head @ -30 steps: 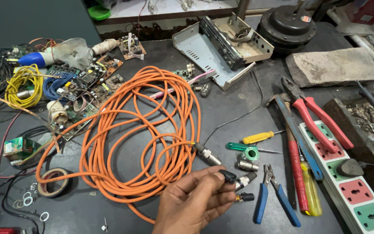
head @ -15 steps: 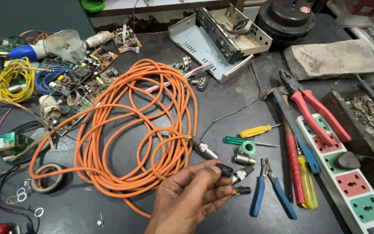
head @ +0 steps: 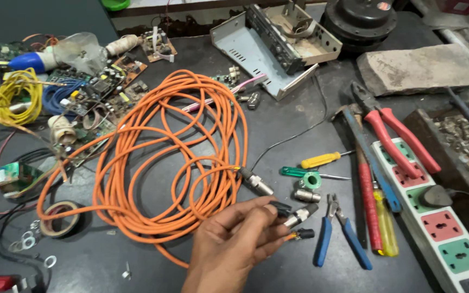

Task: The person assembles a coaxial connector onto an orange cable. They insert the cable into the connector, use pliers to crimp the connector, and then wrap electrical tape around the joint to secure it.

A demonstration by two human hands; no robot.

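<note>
Dark and crowded, the worktop [head: 278,125] carries a large loose coil of orange cable [head: 153,157] at its middle. One hand [head: 234,247] is seen low in the head view; which hand it is cannot be told for sure, though it reads as the left. Its grip is narrow, closed on a small black connector part [head: 280,208], with a metal plug [head: 300,215] just beyond the fingertips and the orange cable end [head: 298,235] at the lower fingers. No other hand is in view.

As judged from how things lie, the work is only partly done: a second metal plug [head: 256,180] already sits on another end of the cable, while loose connector shells [head: 306,195] lie unfitted nearby. Blue-handled pliers [head: 337,233], screwdrivers [head: 321,160] and red-handled pliers [head: 392,130] rest untouched to the right.

Of labelled things, a white power strip [head: 446,228] with red and green socket faces lies at the right edge, a small red light lit at its end. Circuit boards [head: 99,87] and a grey metal case [head: 267,43] lie behind.
</note>
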